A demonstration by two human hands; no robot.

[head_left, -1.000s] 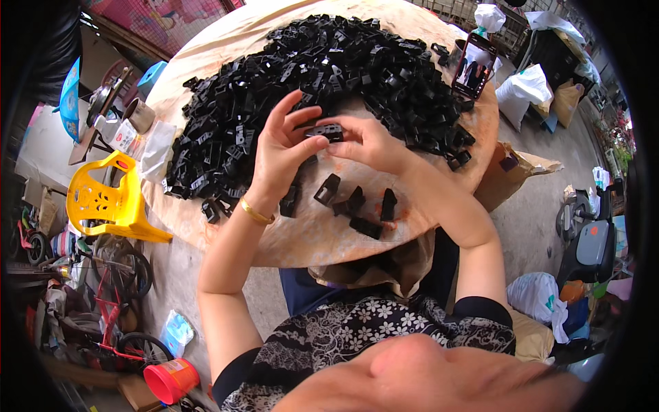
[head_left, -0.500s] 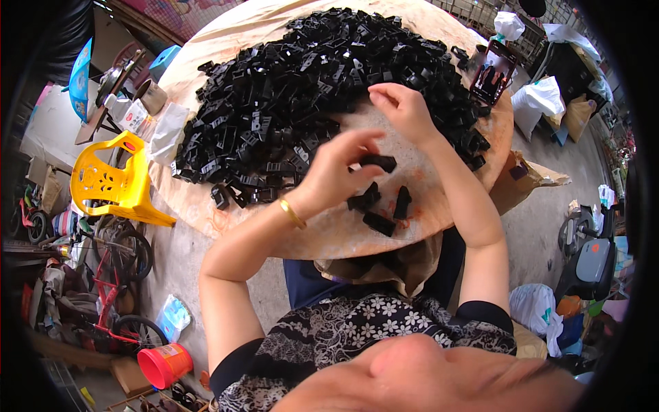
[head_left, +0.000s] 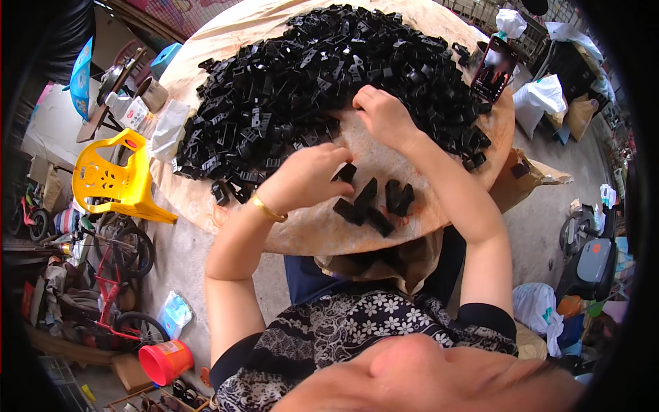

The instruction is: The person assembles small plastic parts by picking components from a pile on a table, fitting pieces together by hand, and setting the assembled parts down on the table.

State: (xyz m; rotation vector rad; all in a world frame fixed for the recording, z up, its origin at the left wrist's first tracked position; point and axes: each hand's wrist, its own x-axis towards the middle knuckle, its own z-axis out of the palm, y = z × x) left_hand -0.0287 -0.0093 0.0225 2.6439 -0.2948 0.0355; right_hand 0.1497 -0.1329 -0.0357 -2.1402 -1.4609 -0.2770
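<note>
On a pale, round tabletop (head_left: 312,237), a person's left hand (head_left: 307,178) is curving half-open around one black piece (head_left: 347,173), its grip impossible to tell, while the right hand (head_left: 386,118) is bunching its fingers at the edge of one heap of black parts (head_left: 274,96), any hold unclear. Overlap is making the heap uncountable; nearer the person, about five loose pieces (head_left: 379,221) are lying clustered, and one phone (head_left: 494,69) is standing at far right.
</note>
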